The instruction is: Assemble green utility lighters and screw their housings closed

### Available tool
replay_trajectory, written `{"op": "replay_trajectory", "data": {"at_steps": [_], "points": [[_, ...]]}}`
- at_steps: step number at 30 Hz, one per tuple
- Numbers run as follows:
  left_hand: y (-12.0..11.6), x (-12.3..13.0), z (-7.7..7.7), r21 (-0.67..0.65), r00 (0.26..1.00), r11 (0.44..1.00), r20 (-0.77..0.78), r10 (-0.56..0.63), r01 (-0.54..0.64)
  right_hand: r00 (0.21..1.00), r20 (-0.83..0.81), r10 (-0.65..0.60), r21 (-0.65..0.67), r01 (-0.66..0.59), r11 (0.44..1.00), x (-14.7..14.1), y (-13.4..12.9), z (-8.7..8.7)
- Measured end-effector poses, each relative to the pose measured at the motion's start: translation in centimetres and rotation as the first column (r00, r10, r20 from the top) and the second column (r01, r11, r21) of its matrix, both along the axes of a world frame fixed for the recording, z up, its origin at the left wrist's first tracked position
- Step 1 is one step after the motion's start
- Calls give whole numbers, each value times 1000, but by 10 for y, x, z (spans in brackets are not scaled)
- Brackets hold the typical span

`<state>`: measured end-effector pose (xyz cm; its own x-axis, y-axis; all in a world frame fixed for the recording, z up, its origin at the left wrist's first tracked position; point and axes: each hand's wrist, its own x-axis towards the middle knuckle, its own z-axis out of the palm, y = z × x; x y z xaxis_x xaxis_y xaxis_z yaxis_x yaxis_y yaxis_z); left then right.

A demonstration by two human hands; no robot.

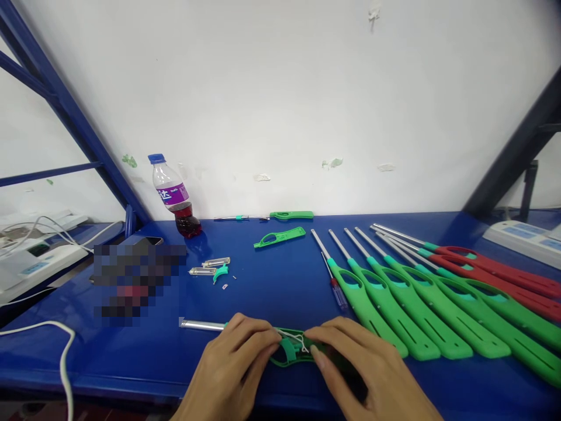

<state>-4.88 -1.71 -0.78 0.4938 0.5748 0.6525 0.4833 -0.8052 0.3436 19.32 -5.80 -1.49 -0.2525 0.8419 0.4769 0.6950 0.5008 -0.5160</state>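
Observation:
Near the table's front edge lies an opened green lighter casing (291, 359), its metal tube (201, 324) pointing left. My left hand (239, 365) is closed on the casing where the tube meets it, beside the teal trigger (288, 349). Thin white wires (298, 337) run inside the casing between my hands. My right hand (355, 362) is closed at the casing's right part, fingertips by the wire ends; whether it pinches a wire or the casing is unclear.
Several green lighters (421, 298) and red ones (495, 269) lie right, beside a screwdriver (337, 292). Behind are green casing pieces (280, 236). Clear fuel tanks (204, 271), a bottle (175, 199) and a white cable (65, 345) are on the left.

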Motion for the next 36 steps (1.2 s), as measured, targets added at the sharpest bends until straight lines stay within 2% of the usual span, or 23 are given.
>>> {"op": "replay_trajectory", "data": {"at_steps": [12, 19, 36], "points": [[0, 0, 4, 39, 999, 999, 25, -30, 29, 996, -53, 76, 59, -73, 996, -3, 6, -8], [-2, -2, 0, 54, 999, 998, 29, -33, 32, 995, -64, 76, 64, -72, 995, -2, 6, -11], [-1, -3, -1, 138, 998, 990, -36, 45, -40, 996, -62, 63, 65, -59, 996, -2, 7, -13]]}}
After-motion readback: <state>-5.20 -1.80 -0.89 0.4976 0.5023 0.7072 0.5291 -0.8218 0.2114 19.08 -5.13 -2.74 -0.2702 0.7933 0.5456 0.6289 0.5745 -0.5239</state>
